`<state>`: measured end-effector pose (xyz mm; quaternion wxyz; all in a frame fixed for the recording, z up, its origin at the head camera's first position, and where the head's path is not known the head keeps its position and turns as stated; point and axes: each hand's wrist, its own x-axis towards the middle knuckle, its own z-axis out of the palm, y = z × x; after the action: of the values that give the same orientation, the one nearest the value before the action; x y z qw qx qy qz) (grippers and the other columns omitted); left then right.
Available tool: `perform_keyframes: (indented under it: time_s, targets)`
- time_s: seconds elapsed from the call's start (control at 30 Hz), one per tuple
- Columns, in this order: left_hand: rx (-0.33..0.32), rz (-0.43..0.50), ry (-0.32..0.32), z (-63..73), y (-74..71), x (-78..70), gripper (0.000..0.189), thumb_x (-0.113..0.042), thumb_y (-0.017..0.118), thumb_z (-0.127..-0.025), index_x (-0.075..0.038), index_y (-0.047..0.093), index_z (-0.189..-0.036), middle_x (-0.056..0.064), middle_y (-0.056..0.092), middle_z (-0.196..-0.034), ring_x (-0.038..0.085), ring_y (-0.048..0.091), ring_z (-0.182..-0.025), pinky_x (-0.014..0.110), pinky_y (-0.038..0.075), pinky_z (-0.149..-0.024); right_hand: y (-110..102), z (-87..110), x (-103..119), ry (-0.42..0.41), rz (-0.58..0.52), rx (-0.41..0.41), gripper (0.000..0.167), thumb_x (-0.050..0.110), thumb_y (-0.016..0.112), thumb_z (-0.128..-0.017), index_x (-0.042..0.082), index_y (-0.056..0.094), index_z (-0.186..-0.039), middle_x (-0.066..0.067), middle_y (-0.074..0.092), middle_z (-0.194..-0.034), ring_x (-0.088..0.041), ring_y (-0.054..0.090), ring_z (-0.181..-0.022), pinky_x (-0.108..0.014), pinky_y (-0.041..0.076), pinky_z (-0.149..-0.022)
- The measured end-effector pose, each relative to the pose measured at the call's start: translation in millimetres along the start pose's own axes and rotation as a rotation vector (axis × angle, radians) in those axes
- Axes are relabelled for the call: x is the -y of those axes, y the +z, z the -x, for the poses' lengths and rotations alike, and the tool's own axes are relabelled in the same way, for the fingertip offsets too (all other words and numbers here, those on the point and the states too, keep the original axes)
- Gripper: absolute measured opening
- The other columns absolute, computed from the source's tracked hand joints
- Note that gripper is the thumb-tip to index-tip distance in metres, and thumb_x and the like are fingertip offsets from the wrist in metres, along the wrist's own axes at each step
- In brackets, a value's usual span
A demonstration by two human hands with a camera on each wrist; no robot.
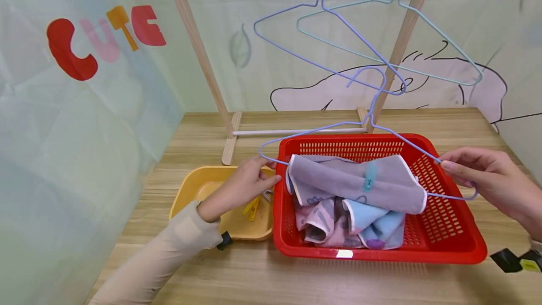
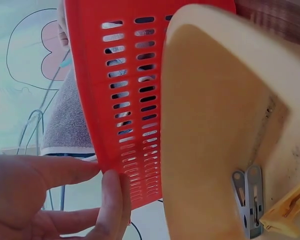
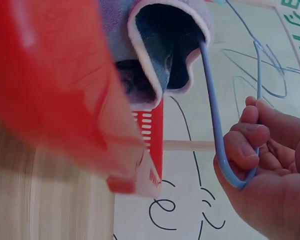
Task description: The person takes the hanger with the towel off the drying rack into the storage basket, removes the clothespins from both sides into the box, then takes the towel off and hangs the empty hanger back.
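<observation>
A purple wire hanger stands hook-up above a red basket, with a grey towel folded over its lower bar. The towel has a white edge and a teal tab. My right hand grips the hanger's right end, its fingers curled round the wire in the right wrist view. My left hand is at the hanger's left end, fingers bent beside the wire and thumb near the basket rim. Its hold on the wire is partly hidden. Pink and blue cloths lie crumpled in the basket.
Left of the basket sits a yellow tray holding a yellow clothespin and a grey clothespin. Behind stands a wooden rack. Another purple hanger and a green hanger hang above the basket.
</observation>
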<state>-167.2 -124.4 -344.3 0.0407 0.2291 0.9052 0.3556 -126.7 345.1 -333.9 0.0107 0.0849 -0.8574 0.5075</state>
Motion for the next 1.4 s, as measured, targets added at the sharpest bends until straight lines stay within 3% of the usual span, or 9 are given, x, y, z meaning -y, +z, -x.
perform_keyframes:
  time_s: [0.27, 0.67, 0.93, 1.2, 1.4]
  targets:
    - [0.016, -0.032, 0.02, 0.3, -0.1, 0.4, 0.02, -0.014, 0.072, -0.093, 0.0, 0.075, -0.106, 0.007, 0.072, -0.091, 0.013, 0.068, -0.075, 0.024, 0.055, -0.066, 1, -3.0, -2, 0.005, 0.166, 0.0, 0.021, 0.011, 0.064, -0.098, -0.003, 0.064, -0.114, 0.006, 0.071, -0.093, -0.011, 0.063, -0.076, -0.02, 0.055, -0.064]
    - [0.008, -0.098, 0.042, 2.8, 0.0, -4.9, 0.012, -0.014, 0.073, -0.093, -0.004, 0.078, -0.095, 0.0, 0.073, -0.08, 0.006, 0.061, -0.068, 0.023, 0.052, -0.062, 10, -11.7, -1, -0.19, 0.468, 0.033, 0.015, -0.005, 0.07, -0.089, -0.003, 0.072, -0.104, -0.008, 0.069, -0.086, -0.01, 0.056, -0.067, -0.02, 0.05, -0.056]
    - [0.012, -0.137, 0.031, 2.7, -0.6, -8.4, 0.014, -0.016, 0.072, -0.093, -0.003, 0.078, -0.096, -0.002, 0.072, -0.08, 0.005, 0.062, -0.068, 0.021, 0.053, -0.062, 12, -15.6, -9, -0.253, 0.513, 0.042, 0.016, -0.006, 0.07, -0.088, -0.004, 0.072, -0.104, -0.012, 0.069, -0.084, -0.008, 0.055, -0.067, -0.018, 0.049, -0.056]
    - [0.038, -0.155, 0.019, 0.7, -4.3, -12.6, 0.015, -0.015, 0.074, -0.092, 0.0, 0.076, -0.096, 0.0, 0.071, -0.08, 0.007, 0.062, -0.067, 0.021, 0.054, -0.061, 12, -17.3, -18, -0.325, 0.517, 0.045, 0.025, -0.014, 0.074, -0.079, -0.002, 0.073, -0.101, -0.004, 0.068, -0.082, -0.007, 0.053, -0.065, -0.02, 0.049, -0.055]
    - [0.033, -0.197, 0.02, 0.1, -7.9, -17.7, 0.014, -0.016, 0.073, -0.092, -0.001, 0.073, -0.092, -0.002, 0.067, -0.075, 0.008, 0.06, -0.064, 0.021, 0.052, -0.058, 14, -17.7, -23, -0.329, 0.522, 0.038, 0.025, -0.013, 0.076, -0.078, 0.0, 0.073, -0.099, -0.001, 0.066, -0.082, -0.005, 0.049, -0.064, -0.02, 0.046, -0.052]
